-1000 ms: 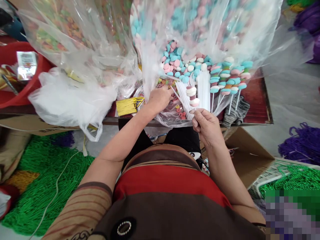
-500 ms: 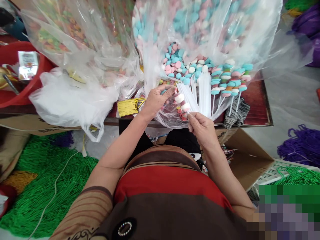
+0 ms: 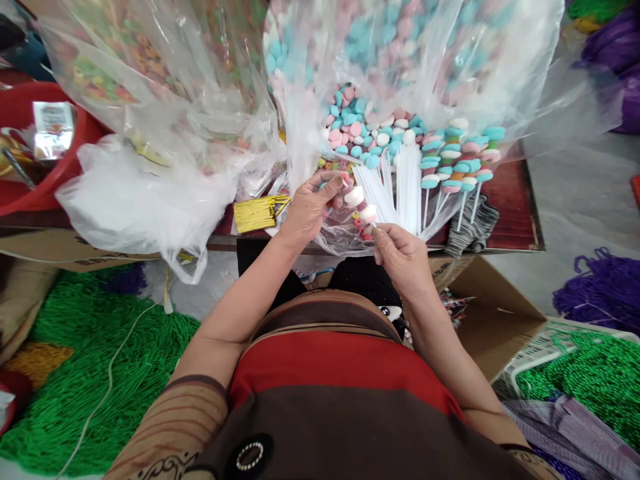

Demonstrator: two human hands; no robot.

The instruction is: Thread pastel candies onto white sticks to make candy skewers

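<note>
My right hand (image 3: 400,253) pinches the lower end of a white stick threaded with candies (image 3: 361,203), white and pinkish pieces in a row. At the stick's upper end, my left hand (image 3: 313,203) is closed with thumb and forefinger on a small pink-red candy. A bit of blue shows by its fingers. Beyond the hands lie loose pink, blue and white candies (image 3: 373,133) at the mouth of a clear bag. White sticks (image 3: 409,190) lie right of the held one, and finished candy skewers (image 3: 455,157) rest further right.
Yellow twist ties (image 3: 255,215) and a white plastic bag (image 3: 145,200) are at the left, beside a red basin (image 3: 75,157). Grey gloves (image 3: 473,227) lie at the table's right edge. Below are an open cardboard box (image 3: 495,320) and green cords (image 3: 125,347).
The candy at my left fingertips now sits at the stick's tip, and my left hand has tilted slightly. My right hand keeps its pinch, with the skewer shifted slightly left.
</note>
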